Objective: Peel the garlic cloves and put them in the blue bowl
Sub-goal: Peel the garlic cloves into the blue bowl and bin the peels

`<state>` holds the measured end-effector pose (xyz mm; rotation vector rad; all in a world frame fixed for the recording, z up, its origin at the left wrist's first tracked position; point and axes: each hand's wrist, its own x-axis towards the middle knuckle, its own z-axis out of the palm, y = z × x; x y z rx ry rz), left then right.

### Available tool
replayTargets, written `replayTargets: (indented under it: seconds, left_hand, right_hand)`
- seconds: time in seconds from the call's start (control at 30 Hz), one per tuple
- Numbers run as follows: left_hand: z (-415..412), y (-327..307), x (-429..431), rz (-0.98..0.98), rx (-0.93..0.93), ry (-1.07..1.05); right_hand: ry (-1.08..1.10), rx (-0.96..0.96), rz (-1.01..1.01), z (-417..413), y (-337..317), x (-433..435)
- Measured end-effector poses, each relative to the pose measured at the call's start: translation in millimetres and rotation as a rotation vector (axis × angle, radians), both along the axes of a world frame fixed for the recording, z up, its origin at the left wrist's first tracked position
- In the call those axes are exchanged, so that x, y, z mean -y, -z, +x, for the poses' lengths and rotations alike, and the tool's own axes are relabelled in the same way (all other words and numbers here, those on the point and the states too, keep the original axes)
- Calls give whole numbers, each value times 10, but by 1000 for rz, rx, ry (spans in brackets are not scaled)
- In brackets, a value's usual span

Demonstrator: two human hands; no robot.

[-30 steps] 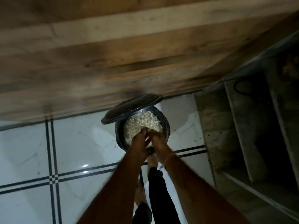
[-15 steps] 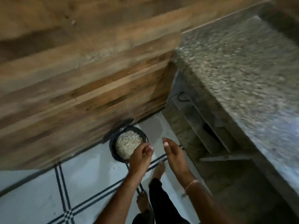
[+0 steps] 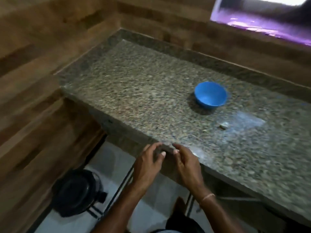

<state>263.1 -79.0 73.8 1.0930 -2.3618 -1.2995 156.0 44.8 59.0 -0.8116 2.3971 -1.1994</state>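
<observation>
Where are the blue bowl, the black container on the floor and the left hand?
blue bowl (image 3: 210, 94): head view, on its inner wall.
black container (image 3: 75, 190): head view, on its dark top, blurred.
left hand (image 3: 146, 165): head view, on the back of the hand.

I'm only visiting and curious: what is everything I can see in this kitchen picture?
blue bowl: one, blue, upright on the counter, right of middle; nothing visible inside.
counter: one, speckled grey-brown stone, across the middle.
scrap: one, pale, on the counter nearer than the bowl; too blurred to identify.
bin: one, black, on the floor at lower left.
floor: white tiles, dark lines.
wall: wood-look panels, left and behind.
opening: one, purple-lit, top right, blurred.
bracelet: one, thin, pale, right wrist.
left hand, right hand: at the counter's near edge, fingers loosely curled, holding nothing visible.
</observation>
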Motion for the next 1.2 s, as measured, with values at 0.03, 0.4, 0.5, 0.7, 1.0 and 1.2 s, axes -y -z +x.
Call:
replayTargets:
  seconds: [0.03,0.4,0.5,0.7,1.0,1.2]
  left_hand:
    - [-229,-5,-111,6,-13,20]
    - [-1872,116,-663,-52,43,217]
    - [-2146,262,-540,-117,108,256]
    - [-2536,578,-271,-202,203,392]
    - [-2594,450,-191,-184,110,380]
    - [-3249,66,101,-321,-54,258]
  right_hand:
    - [26,-12,7,-196,9,-152]
    - [210,-2,92,-1622,10,-998]
    - [229,-1,155,-1859,105,-1024]
    - [230,-62,436,-2371,199,-921]
    - [277,-57,629,-2586,266,-696]
    - [341,-52,609,-2597,352,-648]
